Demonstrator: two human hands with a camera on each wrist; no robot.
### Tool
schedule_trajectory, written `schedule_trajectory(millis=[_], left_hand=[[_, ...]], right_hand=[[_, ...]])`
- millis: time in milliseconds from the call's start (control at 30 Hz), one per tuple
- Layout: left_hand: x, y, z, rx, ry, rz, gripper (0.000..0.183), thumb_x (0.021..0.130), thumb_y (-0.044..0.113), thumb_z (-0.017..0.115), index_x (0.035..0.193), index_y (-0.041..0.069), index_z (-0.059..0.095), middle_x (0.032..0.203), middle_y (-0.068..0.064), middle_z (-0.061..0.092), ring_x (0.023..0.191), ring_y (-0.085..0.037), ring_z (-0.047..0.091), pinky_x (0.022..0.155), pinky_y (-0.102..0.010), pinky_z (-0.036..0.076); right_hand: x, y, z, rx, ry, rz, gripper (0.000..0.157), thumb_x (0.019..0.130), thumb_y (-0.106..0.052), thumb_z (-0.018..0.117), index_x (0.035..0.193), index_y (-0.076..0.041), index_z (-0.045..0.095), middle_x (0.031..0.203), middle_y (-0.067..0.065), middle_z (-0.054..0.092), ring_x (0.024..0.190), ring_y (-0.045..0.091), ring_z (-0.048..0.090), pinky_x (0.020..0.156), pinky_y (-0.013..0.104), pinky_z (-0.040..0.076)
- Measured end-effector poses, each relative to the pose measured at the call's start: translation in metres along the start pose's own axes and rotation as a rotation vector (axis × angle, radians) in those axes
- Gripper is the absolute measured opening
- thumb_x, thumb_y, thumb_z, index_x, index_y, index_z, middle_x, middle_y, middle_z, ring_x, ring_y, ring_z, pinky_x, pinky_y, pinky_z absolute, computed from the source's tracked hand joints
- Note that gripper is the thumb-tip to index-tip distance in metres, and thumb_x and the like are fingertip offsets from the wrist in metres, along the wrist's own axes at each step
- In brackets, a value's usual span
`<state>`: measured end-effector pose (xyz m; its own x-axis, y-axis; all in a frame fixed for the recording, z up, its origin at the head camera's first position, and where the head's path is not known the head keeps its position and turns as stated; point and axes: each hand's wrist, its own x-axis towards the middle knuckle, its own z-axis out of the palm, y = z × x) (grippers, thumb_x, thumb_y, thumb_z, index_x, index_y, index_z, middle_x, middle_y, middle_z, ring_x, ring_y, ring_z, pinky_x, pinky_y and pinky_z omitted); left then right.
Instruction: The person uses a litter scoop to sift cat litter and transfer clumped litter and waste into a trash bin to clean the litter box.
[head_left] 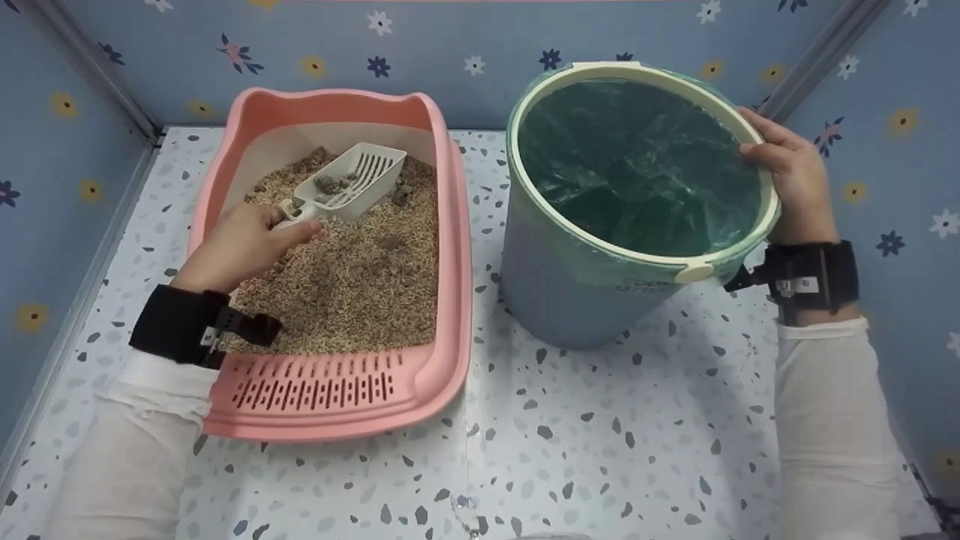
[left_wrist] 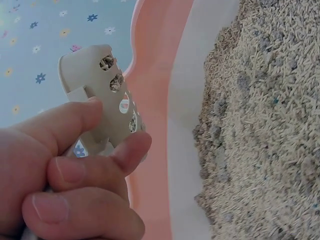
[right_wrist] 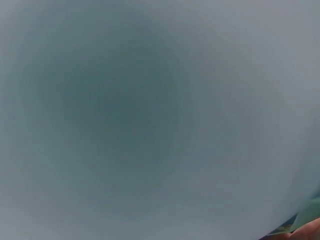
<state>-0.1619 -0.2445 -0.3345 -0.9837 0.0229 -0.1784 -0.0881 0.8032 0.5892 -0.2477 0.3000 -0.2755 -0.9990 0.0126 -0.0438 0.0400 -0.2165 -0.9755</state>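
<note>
Scoop (head_left: 373, 192), white and slotted, upper left of the head frame, held by the handle (head_left: 304, 214) in left hand (head_left: 244, 247) with thumb and fingers curled round it, carrying clumps (head_left: 335, 182) over the litter (head_left: 352, 285) in pink tray (head_left: 454, 300). Bin (head_left: 570, 292), upper right of the same frame, lined with green bag (head_left: 637, 161) folded over the cream rim (head_left: 630, 70), gripped at its right edge between thumb and fingers of right hand (head_left: 796, 180). Mostly grey-green blur in the right wrist view, with only a sliver of hand at lower right.
</note>
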Motion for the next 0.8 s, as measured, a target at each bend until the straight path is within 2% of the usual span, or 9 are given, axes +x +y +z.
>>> schedule_trajectory(millis=[100, 200, 333, 567, 667, 800], left_hand=[[-0.005, 0.007, -0.002, 0.054, 0.076, 0.034, 0.053, 0.088, 0.057, 0.052, 0.066, 0.01, 0.041, 0.063, 0.0, 0.038, 0.055, -0.017, 0.036, 0.052, -0.033, 0.032], [-0.009, 0.014, -0.004, 0.089, 0.139, 0.061, 0.053, 0.088, 0.057, 0.053, 0.077, 0.005, 0.055, 0.067, -0.004, 0.044, 0.059, -0.02, 0.041, 0.055, -0.034, 0.033], [-0.014, 0.026, -0.008, 0.101, 0.168, 0.086, 0.055, 0.088, 0.055, 0.054, 0.096, 0.002, 0.064, 0.069, -0.006, 0.05, 0.058, -0.021, 0.046, 0.054, -0.034, 0.035], [-0.022, 0.056, -0.02, 0.117, 0.165, 0.114, 0.052, 0.088, 0.056, 0.054, 0.072, 0.007, 0.052, 0.062, -0.003, 0.045, 0.054, -0.019, 0.042, 0.052, -0.034, 0.034], [-0.024, 0.072, -0.027, 0.107, 0.164, 0.133, 0.051, 0.088, 0.056, 0.054, 0.07, 0.008, 0.051, 0.062, -0.001, 0.044, 0.052, -0.017, 0.04, 0.051, -0.033, 0.033], [-0.023, 0.094, -0.032, 0.094, 0.169, 0.178, 0.045, 0.089, 0.051, 0.056, 0.075, 0.008, 0.056, 0.063, 0.0, 0.046, 0.051, -0.014, 0.037, 0.049, -0.03, 0.032]], right_hand=[[-0.001, 0.0, 0.0, -0.021, 0.005, -0.002, 0.05, 0.087, 0.002, 0.056, 0.136, -0.01, 0.05, 0.146, 0.008, 0.04, 0.126, 0.022, 0.047, 0.087, 0.023, 0.049], [-0.001, 0.0, 0.0, -0.048, 0.007, -0.007, 0.049, 0.088, 0.001, 0.057, 0.135, -0.011, 0.051, 0.146, 0.006, 0.04, 0.126, 0.021, 0.047, 0.086, 0.021, 0.05], [-0.001, 0.0, 0.0, -0.067, 0.004, -0.008, 0.049, 0.088, -0.001, 0.057, 0.135, -0.012, 0.051, 0.146, 0.006, 0.04, 0.126, 0.02, 0.047, 0.085, 0.019, 0.05], [-0.001, 0.0, 0.001, -0.078, 0.009, -0.002, 0.049, 0.088, -0.001, 0.058, 0.135, -0.012, 0.051, 0.145, 0.007, 0.041, 0.124, 0.02, 0.049, 0.084, 0.02, 0.05], [0.0, 0.0, 0.001, -0.058, 0.019, 0.001, 0.049, 0.087, 0.0, 0.059, 0.134, -0.012, 0.053, 0.143, 0.009, 0.043, 0.121, 0.02, 0.052, 0.084, 0.021, 0.051], [0.002, 0.0, 0.001, -0.02, 0.023, 0.007, 0.049, 0.085, 0.002, 0.059, 0.133, -0.01, 0.054, 0.141, 0.012, 0.044, 0.116, 0.02, 0.055, 0.084, 0.023, 0.051]])
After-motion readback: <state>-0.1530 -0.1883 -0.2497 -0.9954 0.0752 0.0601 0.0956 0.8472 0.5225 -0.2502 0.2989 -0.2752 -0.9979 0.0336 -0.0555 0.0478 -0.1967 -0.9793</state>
